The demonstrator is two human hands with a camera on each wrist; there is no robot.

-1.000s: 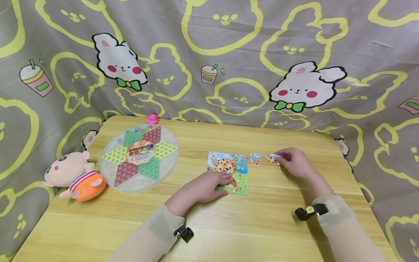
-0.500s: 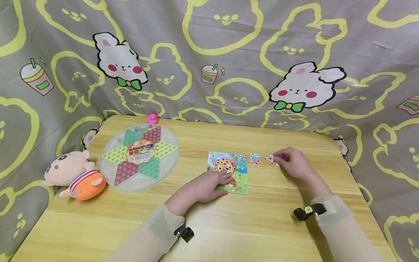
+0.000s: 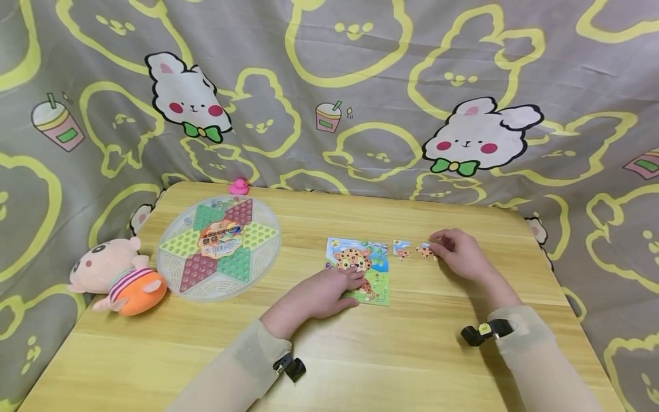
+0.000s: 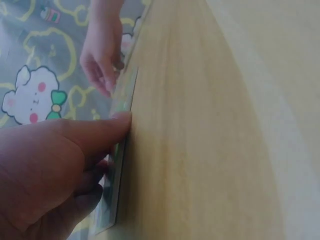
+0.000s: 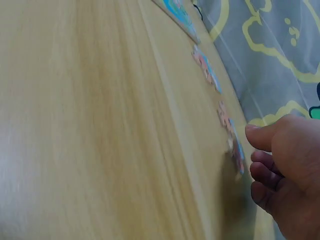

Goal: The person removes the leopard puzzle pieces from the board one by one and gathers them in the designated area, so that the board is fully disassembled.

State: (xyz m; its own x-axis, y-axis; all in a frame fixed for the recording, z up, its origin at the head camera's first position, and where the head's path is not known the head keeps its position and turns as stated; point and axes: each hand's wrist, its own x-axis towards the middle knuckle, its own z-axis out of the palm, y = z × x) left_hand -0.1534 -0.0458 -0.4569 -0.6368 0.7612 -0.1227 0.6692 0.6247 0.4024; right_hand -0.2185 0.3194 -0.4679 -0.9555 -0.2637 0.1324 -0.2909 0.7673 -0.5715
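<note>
- Around the work we saw one pink duck (image 3: 239,186), one plush toy (image 3: 123,281) lying on its side, and one round game board (image 3: 226,288) with a few marbles (image 3: 218,205) at its far edge, all left of the puzzle on the wooden table (image 3: 391,355); one patterned cloth (image 3: 278,46) hung behind.
- The left hand (image 3: 329,290) covered the puzzle's lower left part, and the right hand's fingers hid part of the loose pieces.
- We counted one puzzle board (image 3: 378,274), right of the table's middle, and at least two loose pieces: one near piece (image 3: 401,249) just beside it, one farther piece (image 3: 425,250) beyond. Whether a third lay at the fingertips we could not tell.
- The printed leopard's head pointed toward the cloth; the board looked nearly square, so its long axis was unclear to us. The pieces ran rightward in a row.
- The left hand rested over the board, fingers relaxed on its face, thumb at the near edge.
- The right hand (image 3: 460,253) had thumb and fingers close together beside the farther piece; whether they pinched anything we could not tell.
</note>
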